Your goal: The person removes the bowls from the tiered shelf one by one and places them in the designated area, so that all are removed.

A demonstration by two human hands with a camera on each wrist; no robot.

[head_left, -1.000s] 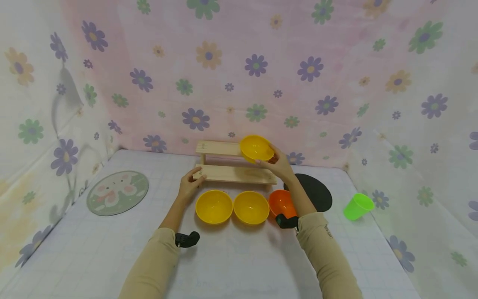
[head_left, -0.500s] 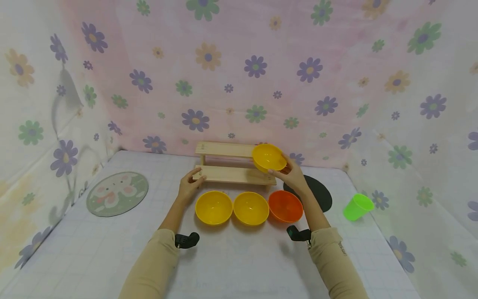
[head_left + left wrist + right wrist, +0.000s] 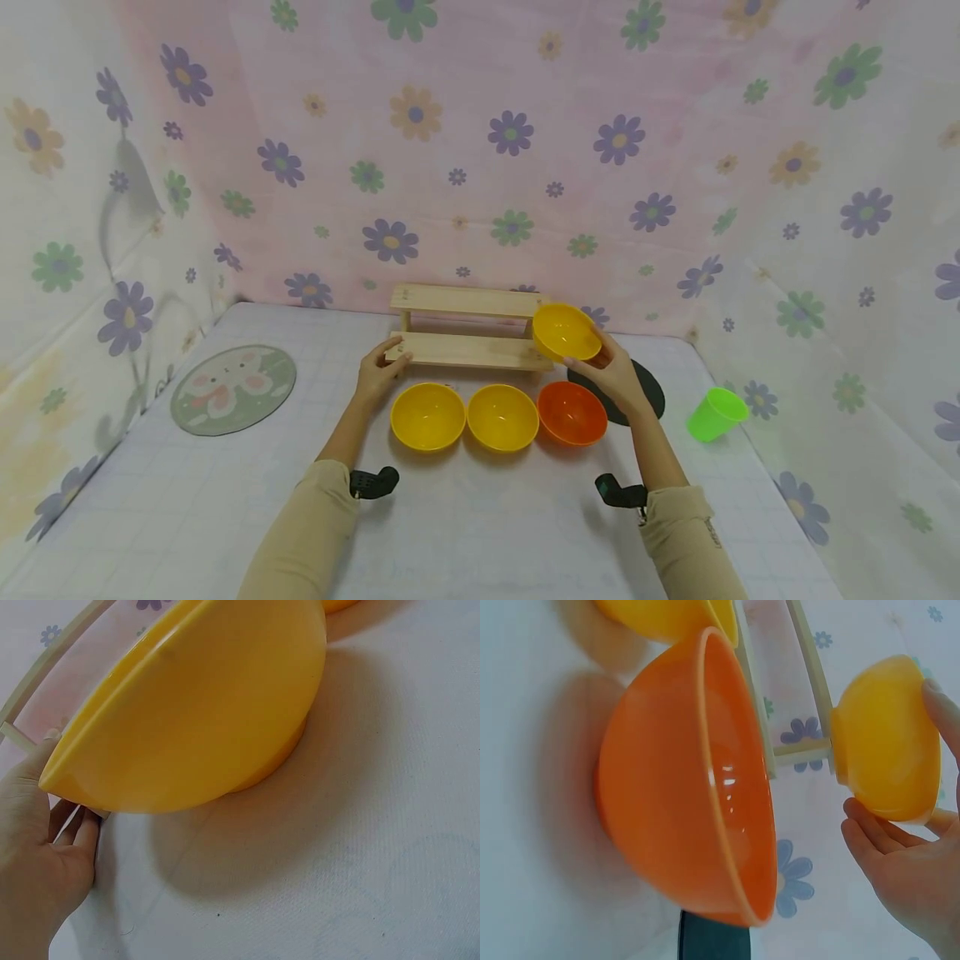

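My right hand (image 3: 618,377) holds a yellow bowl (image 3: 566,332) by its right side, in the air at the right end of a two-step wooden rack (image 3: 465,350). In the right wrist view the thumb lies at that bowl's (image 3: 885,742) rim and the fingers are under its side. My left hand (image 3: 377,377) grips the left end of the rack's lower step. In front of the rack stand two more yellow bowls (image 3: 427,418) and an orange bowl (image 3: 572,414) in a row. The near yellow bowl (image 3: 195,712) partly hides the left hand (image 3: 45,855) in the left wrist view.
A black round mat (image 3: 647,392) lies behind the right forearm. Farther right stands a green cup (image 3: 717,414). A grey-green round mat (image 3: 234,390) with a printed animal lies at the left. Flowered cloth (image 3: 480,150) closes off the back and sides.
My right hand has carried the yellow bowl to the right and lower, from over the rack's upper step to its right end. The left hand stays on the rack.
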